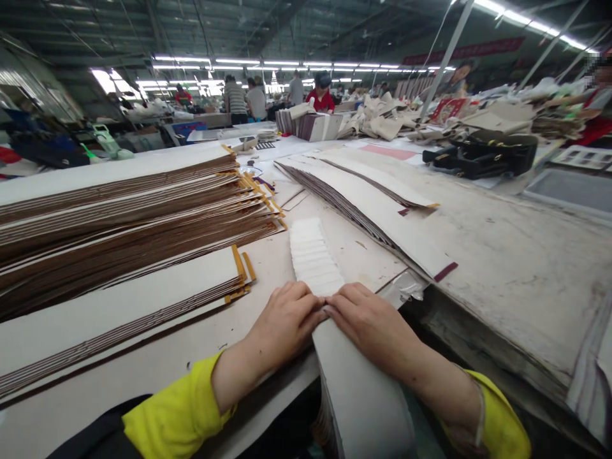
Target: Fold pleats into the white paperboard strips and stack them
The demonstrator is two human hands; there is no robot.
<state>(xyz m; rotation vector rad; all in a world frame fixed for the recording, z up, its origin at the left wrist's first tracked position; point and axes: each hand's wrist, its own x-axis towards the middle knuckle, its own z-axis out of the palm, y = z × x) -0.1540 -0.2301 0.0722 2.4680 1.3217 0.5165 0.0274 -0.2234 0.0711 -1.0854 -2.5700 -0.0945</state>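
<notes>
A long white strip [358,389] runs from the bottom of the view up to the table's near edge, with further strips layered beneath it. My left hand [289,313] and my right hand [366,319] meet over its far end, fingertips almost touching, both closed on the strip with fingers pinched. Just beyond them lies a rippled white strip [313,252], flat on the table. Whether the two pieces are joined is hidden under my fingers.
Stacks of white strips with yellow ends [115,287] fill the left side. Fanned strips with dark red ends [373,204] lie to the right, beside a gap between tables. A black bag [492,153] sits at back right. Several people are farther off.
</notes>
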